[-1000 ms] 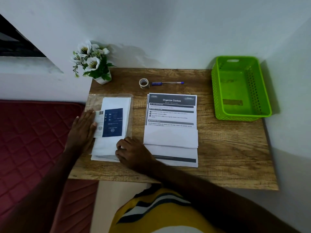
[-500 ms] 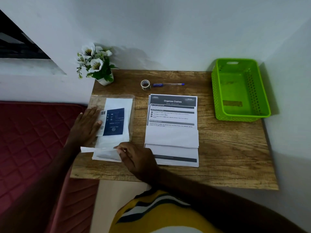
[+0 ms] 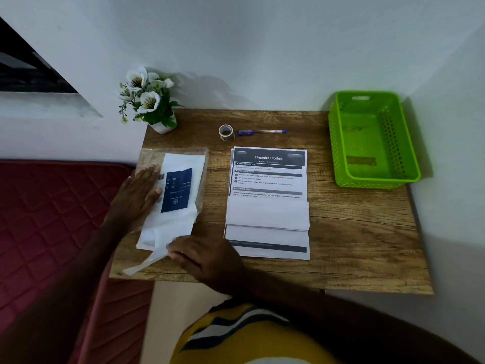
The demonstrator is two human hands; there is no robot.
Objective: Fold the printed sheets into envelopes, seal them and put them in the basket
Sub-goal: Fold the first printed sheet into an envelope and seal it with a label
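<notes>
Pinning the clear plastic pack of white envelopes (image 3: 181, 193) at frame left with flat left hand (image 3: 136, 195); pinching one white envelope (image 3: 154, 256) out with right hand (image 3: 202, 258); better drawn slowly, straight, toward the wooden table (image 3: 354, 245) edge.

Colours on the wood-grain table (image 3: 354, 245)

Bright green perforated basket (image 3: 341, 143); white printed sheets (image 3: 267, 214) with dark grey bands; navy label on the white envelope pack (image 3: 175, 190); blue pen (image 3: 262, 131); white flowers (image 3: 147, 98).
</notes>
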